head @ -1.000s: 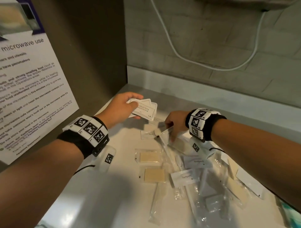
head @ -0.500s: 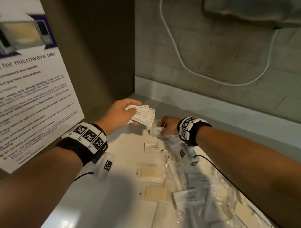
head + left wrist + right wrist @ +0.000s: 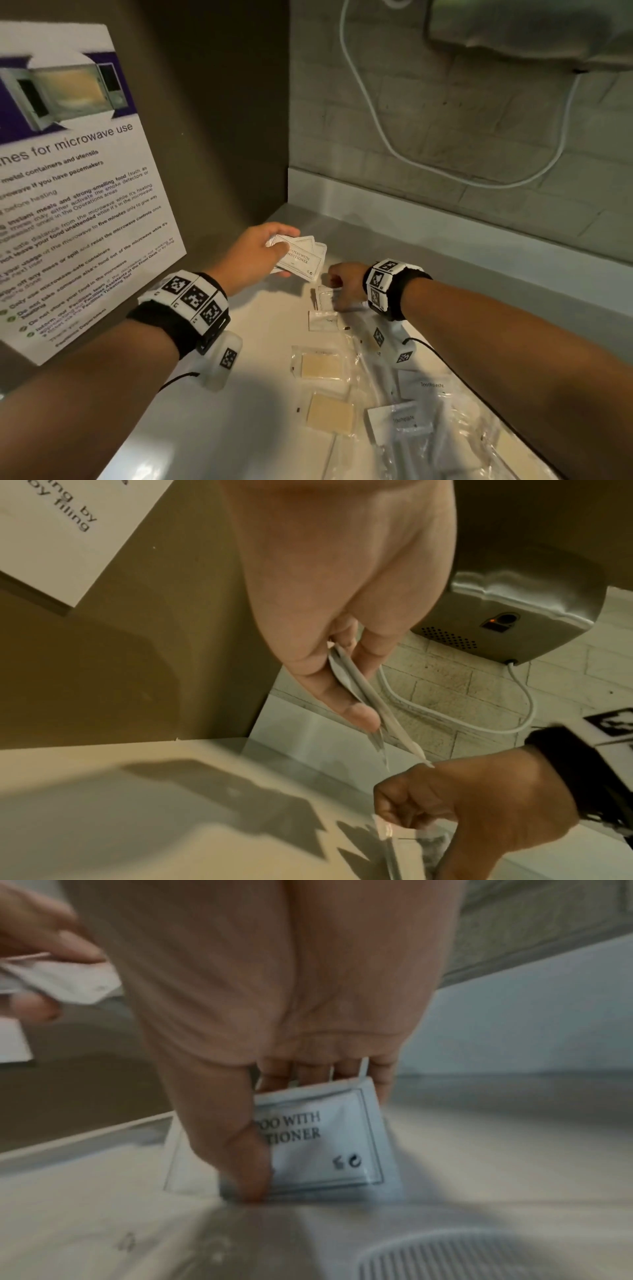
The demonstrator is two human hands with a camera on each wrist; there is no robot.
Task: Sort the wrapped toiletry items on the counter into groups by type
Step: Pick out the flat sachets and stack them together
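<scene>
My left hand holds a small fanned stack of white shampoo-with-conditioner sachets above the back of the pale counter. In the left wrist view the stack is pinched edge-on between thumb and fingers. Just to the right, my right hand is down on the counter; the right wrist view shows it pinching one more shampoo sachet, thumb in front and fingers behind. Toothpaste sachets, two wrapped soap bars and clear-wrapped long items lie nearer me.
A microwave-use poster leans on the brown side wall at the left. A metal hand dryer hangs on the brick back wall, with a white cable looping down. The counter ends at a low white upstand.
My right hand has moved away from the pile to the far sachet and pinched it. The left hand still holds its stack in about the same place.
</scene>
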